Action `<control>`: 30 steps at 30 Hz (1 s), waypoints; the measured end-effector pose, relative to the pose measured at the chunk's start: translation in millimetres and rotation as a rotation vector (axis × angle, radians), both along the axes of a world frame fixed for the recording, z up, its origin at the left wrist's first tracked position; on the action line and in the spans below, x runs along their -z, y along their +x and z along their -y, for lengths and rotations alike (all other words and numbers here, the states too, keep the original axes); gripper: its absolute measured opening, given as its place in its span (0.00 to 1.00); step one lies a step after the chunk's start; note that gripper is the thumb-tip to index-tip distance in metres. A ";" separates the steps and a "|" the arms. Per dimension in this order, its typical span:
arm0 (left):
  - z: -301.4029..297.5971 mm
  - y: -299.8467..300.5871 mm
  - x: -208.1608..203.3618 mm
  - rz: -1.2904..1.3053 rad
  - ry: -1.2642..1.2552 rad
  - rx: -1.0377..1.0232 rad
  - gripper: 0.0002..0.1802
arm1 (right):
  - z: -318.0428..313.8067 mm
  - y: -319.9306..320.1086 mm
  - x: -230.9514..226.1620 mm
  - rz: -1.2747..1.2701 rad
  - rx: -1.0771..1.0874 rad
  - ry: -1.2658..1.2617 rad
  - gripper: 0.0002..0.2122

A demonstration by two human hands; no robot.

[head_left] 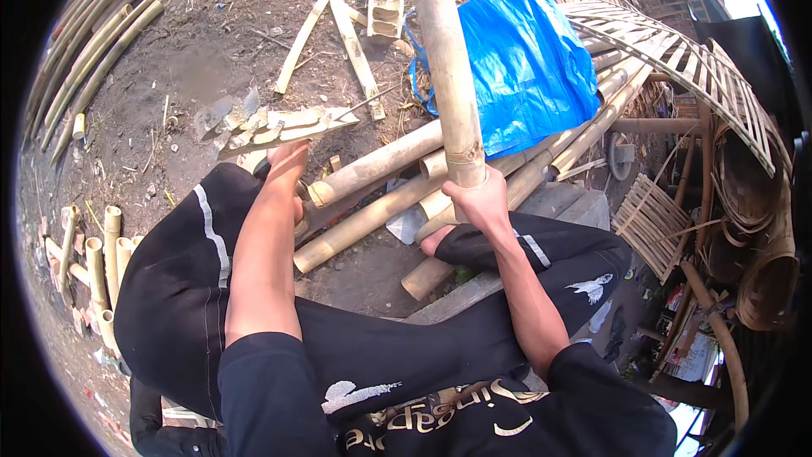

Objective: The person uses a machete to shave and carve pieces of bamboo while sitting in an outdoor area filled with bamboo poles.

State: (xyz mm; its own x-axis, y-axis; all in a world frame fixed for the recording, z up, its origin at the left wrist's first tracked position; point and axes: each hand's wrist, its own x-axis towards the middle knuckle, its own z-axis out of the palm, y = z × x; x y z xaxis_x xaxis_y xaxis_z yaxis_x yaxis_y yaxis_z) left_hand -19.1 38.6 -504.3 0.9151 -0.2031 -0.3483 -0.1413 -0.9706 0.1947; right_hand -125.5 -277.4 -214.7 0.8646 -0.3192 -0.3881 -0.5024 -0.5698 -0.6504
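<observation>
A thick bamboo pole (448,76) stands nearly upright in front of me, its upper end running out of the picture. My right hand (480,200) is closed around its lower end, just above my bent leg. Farther left, my left arm reaches forward, and my left hand (290,155) is closed at the near edge of a rough split bamboo piece (292,127) with jagged, splintered layers. That piece covers most of the left fingers. Under and between my hands lie several bamboo poles (372,218), pointing away to the right.
A blue plastic sheet (529,68) lies behind the upright pole. Split bamboo strips (348,34) are scattered on the dirt ahead. Long poles (101,51) are stacked at the far left, short cut lengths (95,275) at the near left. A slatted bamboo frame (677,59) arches on the right.
</observation>
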 end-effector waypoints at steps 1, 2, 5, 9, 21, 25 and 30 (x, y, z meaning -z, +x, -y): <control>2.3 -1.2 -4.1 0.005 -0.099 -0.046 0.20 | -2.8 3.9 -2.0 0.058 0.002 0.035 0.17; 3.6 4.5 -12.3 0.038 -0.058 -0.060 0.20 | -6.3 6.6 -3.1 0.114 0.003 0.072 0.16; -23.2 11.4 6.9 0.282 -0.181 -0.433 0.19 | -43.9 5.7 8.7 0.038 -0.032 0.206 0.14; 48.6 31.2 -92.1 -0.076 0.007 -0.200 0.11 | 14.2 -29.8 67.8 -0.392 -0.077 -0.065 0.21; 41.4 24.3 -71.3 -0.046 0.052 -0.193 0.10 | 10.5 -31.1 42.3 -0.365 0.140 0.289 0.17; 54.6 29.8 -74.0 -0.080 0.051 -0.207 0.12 | -5.4 -26.2 26.1 -0.232 0.073 0.149 0.17; 66.0 35.6 -81.6 -0.184 0.037 -0.251 0.12 | -5.1 -3.9 -0.3 -0.451 -0.210 -0.466 0.26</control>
